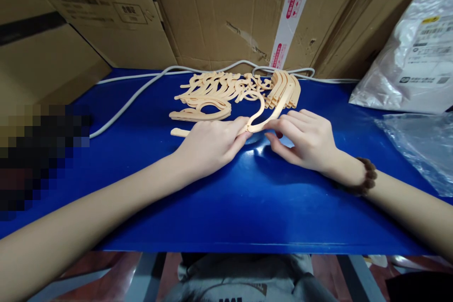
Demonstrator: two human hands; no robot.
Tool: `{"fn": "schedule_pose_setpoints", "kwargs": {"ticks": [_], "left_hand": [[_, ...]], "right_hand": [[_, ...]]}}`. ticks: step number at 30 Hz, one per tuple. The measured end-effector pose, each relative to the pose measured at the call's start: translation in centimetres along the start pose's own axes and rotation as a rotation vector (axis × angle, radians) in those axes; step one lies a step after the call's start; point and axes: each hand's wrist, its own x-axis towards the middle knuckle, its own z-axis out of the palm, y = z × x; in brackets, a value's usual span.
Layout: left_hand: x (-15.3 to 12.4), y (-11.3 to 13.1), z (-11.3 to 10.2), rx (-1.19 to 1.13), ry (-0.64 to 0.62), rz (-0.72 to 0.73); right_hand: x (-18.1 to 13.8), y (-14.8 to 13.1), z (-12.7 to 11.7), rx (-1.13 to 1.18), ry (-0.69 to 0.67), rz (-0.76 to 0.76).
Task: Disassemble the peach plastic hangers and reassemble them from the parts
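Note:
A cream plastic folding clothes hanger [256,126], with a curved hook and arms going out to both sides, is held just above the table. My left hand [208,146] pinches it near the middle joint, and one arm end sticks out past the knuckles on the left. My right hand [306,139] is at the hanger's right arm, index fingertip against its lower edge. A gap shows between that thumb and index finger. Behind lie a row of loose hooks and small curved parts [212,85], a stack of curved arms [279,78] and folded hangers [201,109].
The blue table [226,212] ends at a front edge near my lap. Cardboard boxes [219,14] wall the back and left. A white cable [130,104] runs along the back. On the right are a plastic-wrapped parcel [399,66] and a clear bag [421,146].

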Motion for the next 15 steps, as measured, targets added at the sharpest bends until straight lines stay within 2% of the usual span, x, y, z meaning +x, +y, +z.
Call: {"fn": "schedule_pose_setpoints", "kwargs": {"ticks": [5,15], "left_hand": [[-0.15,0.19,0.13,-0.02,-0.009,0.013],[-0.35,0.73,0.56,-0.053,-0.098,0.044]], "right_hand": [[-0.31,0.07,0.51,0.093,-0.045,0.123],[-0.23,-0.08,0.67,0.088,-0.074,0.084]]}}
